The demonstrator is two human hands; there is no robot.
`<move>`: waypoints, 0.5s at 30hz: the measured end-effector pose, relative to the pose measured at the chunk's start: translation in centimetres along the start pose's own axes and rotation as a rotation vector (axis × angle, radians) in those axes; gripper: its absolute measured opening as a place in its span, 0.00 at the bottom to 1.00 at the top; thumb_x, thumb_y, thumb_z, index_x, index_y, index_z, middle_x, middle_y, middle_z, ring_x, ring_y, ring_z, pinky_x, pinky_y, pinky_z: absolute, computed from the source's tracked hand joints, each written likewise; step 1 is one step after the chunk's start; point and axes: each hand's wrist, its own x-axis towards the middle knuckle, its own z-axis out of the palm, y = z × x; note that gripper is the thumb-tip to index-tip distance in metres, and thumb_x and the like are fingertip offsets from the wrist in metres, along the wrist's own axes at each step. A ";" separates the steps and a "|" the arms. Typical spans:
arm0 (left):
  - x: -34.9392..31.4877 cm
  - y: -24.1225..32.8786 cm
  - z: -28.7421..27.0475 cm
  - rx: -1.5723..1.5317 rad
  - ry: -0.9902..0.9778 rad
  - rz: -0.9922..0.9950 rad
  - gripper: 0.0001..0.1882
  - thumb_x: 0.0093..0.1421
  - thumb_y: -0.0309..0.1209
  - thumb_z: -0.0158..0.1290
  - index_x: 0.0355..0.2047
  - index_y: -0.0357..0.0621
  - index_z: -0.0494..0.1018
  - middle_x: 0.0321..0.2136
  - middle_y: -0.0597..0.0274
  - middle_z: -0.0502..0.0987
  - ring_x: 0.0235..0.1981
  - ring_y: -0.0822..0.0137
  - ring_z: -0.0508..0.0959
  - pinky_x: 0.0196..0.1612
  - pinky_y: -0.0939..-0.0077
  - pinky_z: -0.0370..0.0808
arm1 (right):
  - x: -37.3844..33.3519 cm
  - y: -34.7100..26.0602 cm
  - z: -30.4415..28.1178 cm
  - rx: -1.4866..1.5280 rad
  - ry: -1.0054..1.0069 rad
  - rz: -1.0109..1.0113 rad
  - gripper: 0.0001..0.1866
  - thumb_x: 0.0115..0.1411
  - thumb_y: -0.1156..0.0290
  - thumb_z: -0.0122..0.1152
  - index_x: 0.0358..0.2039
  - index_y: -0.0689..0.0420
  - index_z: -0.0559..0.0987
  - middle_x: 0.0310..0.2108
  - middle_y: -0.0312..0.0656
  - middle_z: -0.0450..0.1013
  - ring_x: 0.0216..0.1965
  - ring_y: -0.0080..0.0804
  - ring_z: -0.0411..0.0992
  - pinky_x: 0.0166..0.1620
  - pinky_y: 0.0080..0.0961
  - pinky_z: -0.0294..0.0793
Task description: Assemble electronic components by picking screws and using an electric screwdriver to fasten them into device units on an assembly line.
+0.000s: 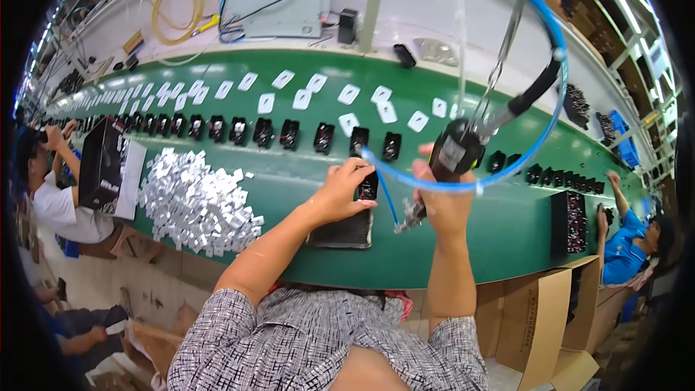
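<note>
My left hand (340, 192) is closed on a small black plastic housing (368, 187) with reddish parts inside, at the near side of the green bench. Beneath it lies a dark textured pad (342, 234). To its right, my right hand (443, 199) grips a black air screwdriver (456, 148) hanging from a metal hook. A blue air hose (539, 152) loops around the tool. The tool's metal end (411, 216) points down left, beside a thin blue tube (387, 195). Whether its tip touches anything, I cannot tell.
A row of black housings (263, 132) crosses the green bench (289, 264), with white plates (300, 98) behind. A heap of silvery pieces (199, 199) lies left, near a black box (105, 166). Co-workers sit at both ends. An open carton (532, 322) stands below right.
</note>
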 end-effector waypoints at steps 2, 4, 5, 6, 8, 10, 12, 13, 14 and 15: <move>-2.2 -0.9 -1.4 -0.047 -0.011 -0.071 0.43 0.48 0.39 0.71 0.63 0.46 0.67 0.55 0.61 0.69 0.53 0.59 0.71 0.59 0.60 0.58 | 1.5 0.0 2.7 0.050 -0.034 0.017 0.12 0.60 0.78 0.65 0.44 0.63 0.79 0.25 0.37 0.75 0.20 0.22 0.69 0.24 0.16 0.69; -3.4 -1.3 -1.9 -0.104 -0.024 -0.122 0.43 0.48 0.39 0.71 0.63 0.46 0.67 0.55 0.61 0.69 0.53 0.59 0.71 0.59 0.60 0.58 | 2.3 0.5 5.1 0.087 -0.050 0.023 0.12 0.60 0.77 0.66 0.44 0.63 0.79 0.26 0.38 0.76 0.20 0.22 0.70 0.24 0.16 0.70; -3.9 -1.4 -2.1 -0.106 -0.035 -0.152 0.43 0.48 0.39 0.71 0.63 0.46 0.67 0.55 0.60 0.69 0.53 0.59 0.71 0.59 0.61 0.58 | 2.6 1.1 6.5 0.136 -0.050 0.015 0.12 0.60 0.77 0.66 0.45 0.64 0.79 0.27 0.38 0.76 0.20 0.22 0.70 0.24 0.16 0.70; -4.1 -1.7 -2.4 -0.106 -0.042 -0.179 0.43 0.47 0.39 0.72 0.63 0.46 0.67 0.55 0.60 0.69 0.53 0.59 0.71 0.59 0.61 0.58 | 3.1 1.6 7.9 0.185 -0.052 0.002 0.12 0.60 0.77 0.66 0.45 0.64 0.79 0.27 0.39 0.76 0.20 0.22 0.70 0.24 0.16 0.70; -4.4 -1.6 -2.4 -0.116 -0.057 -0.223 0.43 0.46 0.40 0.73 0.62 0.45 0.67 0.55 0.59 0.69 0.53 0.58 0.70 0.59 0.61 0.58 | 3.2 2.4 9.6 0.273 -0.046 -0.028 0.12 0.61 0.77 0.66 0.45 0.64 0.79 0.28 0.39 0.77 0.21 0.22 0.70 0.24 0.16 0.70; -4.7 -1.7 -2.2 -0.123 -0.042 -0.264 0.43 0.46 0.40 0.73 0.61 0.45 0.68 0.55 0.59 0.70 0.53 0.58 0.70 0.60 0.62 0.58 | 3.2 3.7 10.3 0.247 -0.058 -0.049 0.12 0.60 0.77 0.67 0.45 0.64 0.79 0.29 0.39 0.77 0.21 0.21 0.70 0.24 0.16 0.70; -5.6 -1.9 -1.9 -0.130 -0.015 -0.352 0.42 0.46 0.41 0.73 0.59 0.44 0.69 0.55 0.58 0.70 0.53 0.58 0.70 0.60 0.62 0.57 | 3.0 5.1 11.1 0.205 -0.080 -0.086 0.12 0.60 0.77 0.67 0.44 0.64 0.79 0.29 0.39 0.77 0.21 0.21 0.70 0.25 0.16 0.71; -5.8 -2.1 -1.7 -0.134 -0.004 -0.394 0.41 0.45 0.41 0.74 0.58 0.44 0.69 0.55 0.57 0.70 0.53 0.57 0.70 0.60 0.62 0.57 | 3.0 5.7 11.3 0.184 -0.089 -0.104 0.12 0.60 0.77 0.67 0.44 0.64 0.79 0.30 0.39 0.77 0.21 0.21 0.70 0.25 0.16 0.71; -5.8 -2.0 -1.8 -0.136 -0.005 -0.398 0.41 0.45 0.41 0.74 0.58 0.44 0.69 0.55 0.57 0.70 0.53 0.57 0.70 0.60 0.62 0.57 | 2.9 5.7 11.4 0.183 -0.090 -0.100 0.12 0.60 0.77 0.67 0.44 0.64 0.79 0.30 0.39 0.77 0.21 0.21 0.70 0.25 0.16 0.71; -5.8 -1.9 -1.9 -0.137 0.002 -0.381 0.41 0.45 0.42 0.74 0.57 0.44 0.70 0.55 0.57 0.70 0.53 0.57 0.69 0.60 0.63 0.57 | 2.7 5.7 11.6 0.184 -0.086 -0.096 0.12 0.60 0.77 0.67 0.44 0.64 0.79 0.29 0.39 0.77 0.21 0.21 0.70 0.25 0.16 0.71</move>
